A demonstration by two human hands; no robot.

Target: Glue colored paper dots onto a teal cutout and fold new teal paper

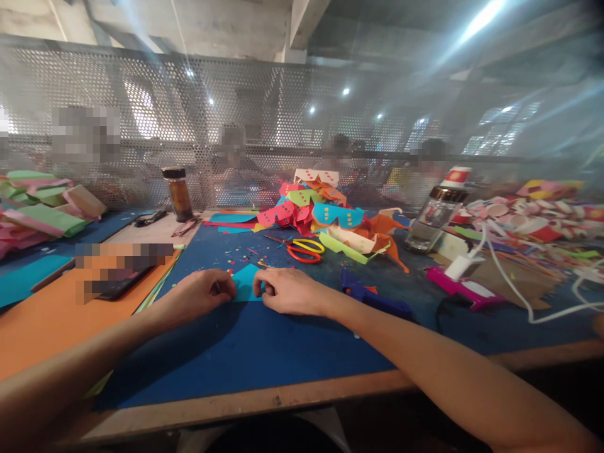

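Note:
A small piece of light blue paper with a pointed top lies on the dark blue table mat between my hands. My left hand is curled, fingertips closed at the paper's left edge. Fingers bent and closed, my right hand grips the paper's right side. The undersides of both grips are hidden. Just beyond my right hand lie scissors with red and yellow handles. Tiny coloured paper scraps are scattered behind the blue piece. To the right of my right wrist rests a blue glue gun.
Cut-paper masks form a pile at the back. Orange sheets carry a phone at left. A dark-lidded jar, a glass bottle, a pink power strip with white cable and paper cups stand around.

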